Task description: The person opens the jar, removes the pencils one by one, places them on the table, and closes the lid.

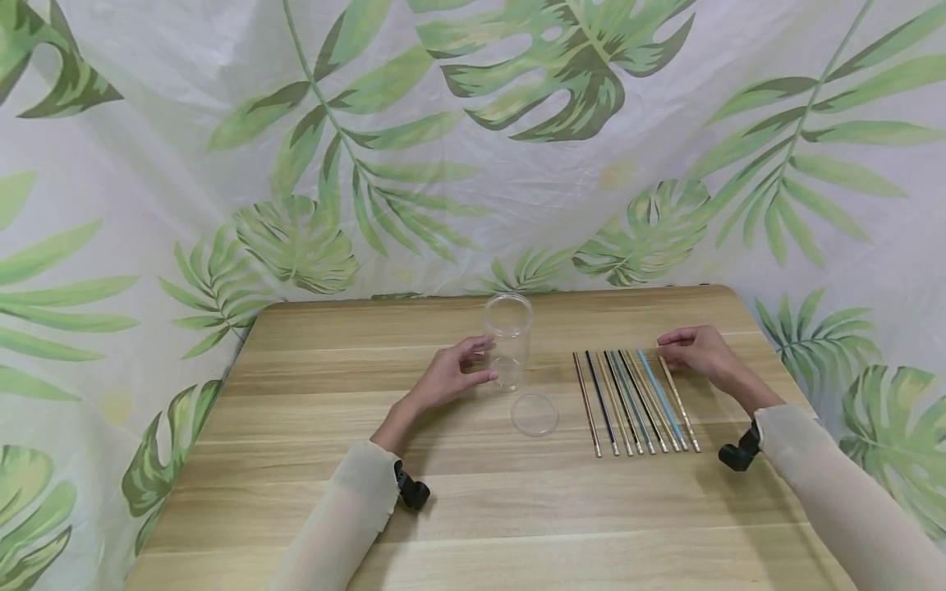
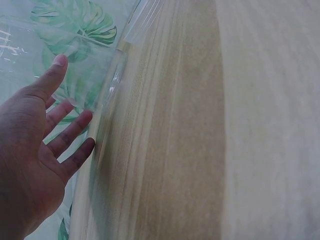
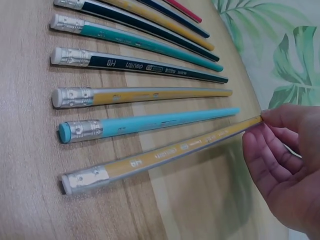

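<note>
At the right end of a row of pencils, my right hand (image 1: pixel 698 353) pinches the far end of a yellow pencil (image 3: pixel 185 146) between thumb and fingers. Its eraser end, with a silver ferrule, lies low near the table. Beside it is a light blue pencil (image 3: pixel 165 119), then another yellow pencil (image 3: pixel 165 94) and a dark HB pencil (image 3: pixel 160 69). My left hand (image 1: pixel 452 373) is spread around the left side of a tall clear plastic cup (image 1: pixel 510 349), thumb apart from the fingers. Whether it touches the cup, I cannot tell.
A round clear lid (image 1: pixel 534 414) lies flat in front of the cup. Further left in the row are a green pencil (image 3: pixel 150 41) and a reddish pencil (image 1: pixel 587 402). The wooden table (image 1: pixel 310 460) ends at a leaf-patterned cloth (image 1: pixel 399 164).
</note>
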Demonstrator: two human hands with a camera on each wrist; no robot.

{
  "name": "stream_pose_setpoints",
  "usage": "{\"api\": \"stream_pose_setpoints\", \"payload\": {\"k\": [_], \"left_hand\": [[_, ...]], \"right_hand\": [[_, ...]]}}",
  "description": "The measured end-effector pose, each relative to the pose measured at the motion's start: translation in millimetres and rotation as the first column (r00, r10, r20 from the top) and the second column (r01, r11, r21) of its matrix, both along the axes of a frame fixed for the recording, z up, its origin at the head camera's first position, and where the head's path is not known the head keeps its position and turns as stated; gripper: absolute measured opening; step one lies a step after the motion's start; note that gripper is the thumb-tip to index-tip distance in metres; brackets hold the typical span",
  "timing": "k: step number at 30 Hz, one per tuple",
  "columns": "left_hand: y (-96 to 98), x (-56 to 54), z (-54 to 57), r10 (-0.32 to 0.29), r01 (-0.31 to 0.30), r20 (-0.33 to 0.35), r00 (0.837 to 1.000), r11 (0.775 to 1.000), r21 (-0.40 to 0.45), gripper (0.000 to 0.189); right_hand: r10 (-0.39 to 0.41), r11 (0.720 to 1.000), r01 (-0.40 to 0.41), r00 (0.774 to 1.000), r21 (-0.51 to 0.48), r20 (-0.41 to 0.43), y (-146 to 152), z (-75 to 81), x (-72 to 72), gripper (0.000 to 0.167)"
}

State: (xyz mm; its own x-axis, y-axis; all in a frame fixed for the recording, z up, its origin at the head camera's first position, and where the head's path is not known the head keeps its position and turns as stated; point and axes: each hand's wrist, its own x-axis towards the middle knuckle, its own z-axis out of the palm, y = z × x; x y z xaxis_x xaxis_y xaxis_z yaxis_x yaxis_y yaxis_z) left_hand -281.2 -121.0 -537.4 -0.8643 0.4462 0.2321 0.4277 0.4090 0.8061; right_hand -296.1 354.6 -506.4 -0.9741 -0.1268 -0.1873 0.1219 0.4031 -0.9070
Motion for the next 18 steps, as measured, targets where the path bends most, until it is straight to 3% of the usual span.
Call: {"api": "stream_pose_setpoints", "payload": {"k": [10, 18], "left_hand": [[0.4, 0.1, -1.4, -0.004, 0.004, -0.006, 1.0, 1.0, 0.01, 0.066], [0.1, 0.6, -1.1, -0.003, 0.003, 0.004, 1.0, 1.0, 0.006, 0.066]], "right_hand": [[-0.027, 1.0, 0.027, 1.0, -0.004, 0.004, 0, -11.1, -3.7, 0.039], [-0.02, 0.994, 0.024, 0.999, 0.109, -0.039, -4, -14.1, -3.3, 0.033]]}}
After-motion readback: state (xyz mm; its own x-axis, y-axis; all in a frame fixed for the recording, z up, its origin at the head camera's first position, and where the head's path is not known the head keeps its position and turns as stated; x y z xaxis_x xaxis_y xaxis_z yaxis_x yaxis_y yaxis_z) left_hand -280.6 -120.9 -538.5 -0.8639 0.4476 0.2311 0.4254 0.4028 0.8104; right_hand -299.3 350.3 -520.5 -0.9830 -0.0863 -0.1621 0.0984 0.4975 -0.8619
